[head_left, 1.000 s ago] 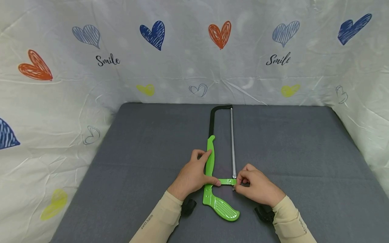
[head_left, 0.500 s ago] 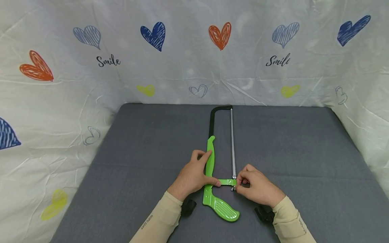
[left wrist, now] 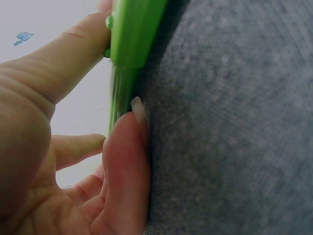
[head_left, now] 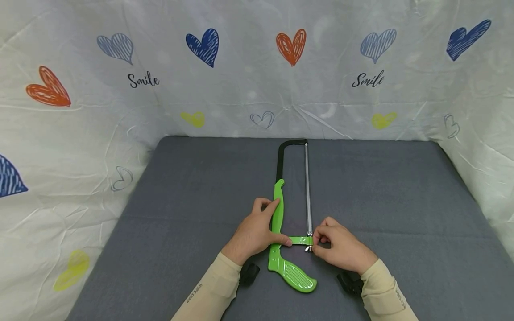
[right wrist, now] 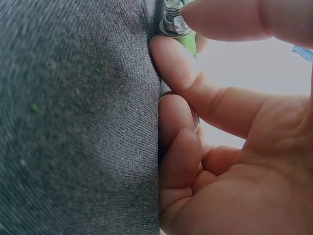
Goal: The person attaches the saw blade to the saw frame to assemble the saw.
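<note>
A hacksaw lies on the table, its green grip toward the person and its black frame end at the far side. The silver blade runs along its right. My left hand holds the green frame, thumb across the lower crossbar and fingers along the outer side. My right hand is at the crossbar's right end, with thumb and index finger pinching at the wing nut. In the right wrist view the thumb tip meets the threaded screw; the other fingers are curled against the cloth.
A grey cloth covers the table. Behind and to the left hangs a white sheet printed with hearts and "Smile". Black wrist cameras sit under both sleeves.
The wing nut below the crossbar has turned, its wings showing broader now than a second ago. Both hands and the hacksaw stay in place.
</note>
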`<action>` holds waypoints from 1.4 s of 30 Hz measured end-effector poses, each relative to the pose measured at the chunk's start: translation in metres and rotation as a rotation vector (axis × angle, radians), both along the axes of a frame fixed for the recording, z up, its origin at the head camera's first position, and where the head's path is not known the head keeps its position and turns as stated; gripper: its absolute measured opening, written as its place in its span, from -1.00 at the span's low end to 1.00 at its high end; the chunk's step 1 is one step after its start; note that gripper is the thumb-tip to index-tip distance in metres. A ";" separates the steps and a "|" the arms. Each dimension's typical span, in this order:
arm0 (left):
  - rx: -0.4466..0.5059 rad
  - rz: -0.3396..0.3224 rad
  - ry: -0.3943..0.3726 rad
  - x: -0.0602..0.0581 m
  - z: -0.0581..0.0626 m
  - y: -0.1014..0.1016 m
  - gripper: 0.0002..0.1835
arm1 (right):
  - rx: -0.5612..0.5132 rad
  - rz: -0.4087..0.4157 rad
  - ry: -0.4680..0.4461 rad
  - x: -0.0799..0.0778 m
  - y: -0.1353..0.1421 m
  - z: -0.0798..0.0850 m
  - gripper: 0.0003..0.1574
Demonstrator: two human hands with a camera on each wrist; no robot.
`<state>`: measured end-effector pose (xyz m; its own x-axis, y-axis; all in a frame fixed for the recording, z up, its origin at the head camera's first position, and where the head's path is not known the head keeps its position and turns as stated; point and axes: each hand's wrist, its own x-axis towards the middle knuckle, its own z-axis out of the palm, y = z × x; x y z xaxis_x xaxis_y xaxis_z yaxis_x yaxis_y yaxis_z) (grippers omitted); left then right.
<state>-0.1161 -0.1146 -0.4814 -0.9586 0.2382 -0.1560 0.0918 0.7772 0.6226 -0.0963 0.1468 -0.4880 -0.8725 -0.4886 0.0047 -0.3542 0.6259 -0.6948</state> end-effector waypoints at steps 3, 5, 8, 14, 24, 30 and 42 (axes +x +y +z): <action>0.000 0.001 -0.002 0.000 -0.001 0.000 0.30 | -0.001 0.013 -0.007 0.000 0.001 -0.001 -0.75; 0.001 0.001 -0.004 0.000 -0.001 0.000 0.30 | 0.001 0.017 -0.013 -0.001 0.002 -0.001 -0.75; 0.001 -0.001 -0.007 0.001 -0.001 0.000 0.30 | 0.007 0.017 -0.031 -0.001 0.003 -0.002 -0.77; -0.001 -0.005 -0.006 0.001 -0.001 0.000 0.30 | 0.015 0.013 -0.056 -0.001 0.003 -0.002 -0.78; 0.001 -0.002 -0.008 0.000 -0.001 0.000 0.30 | 0.040 -0.003 -0.057 -0.002 0.001 0.000 -0.72; -0.002 -0.004 -0.007 0.000 0.000 0.000 0.30 | 0.045 0.004 -0.050 -0.002 0.000 0.000 -0.71; -0.019 -0.008 -0.006 -0.001 0.000 -0.001 0.30 | 0.008 -0.015 -0.101 -0.001 0.000 0.000 -0.65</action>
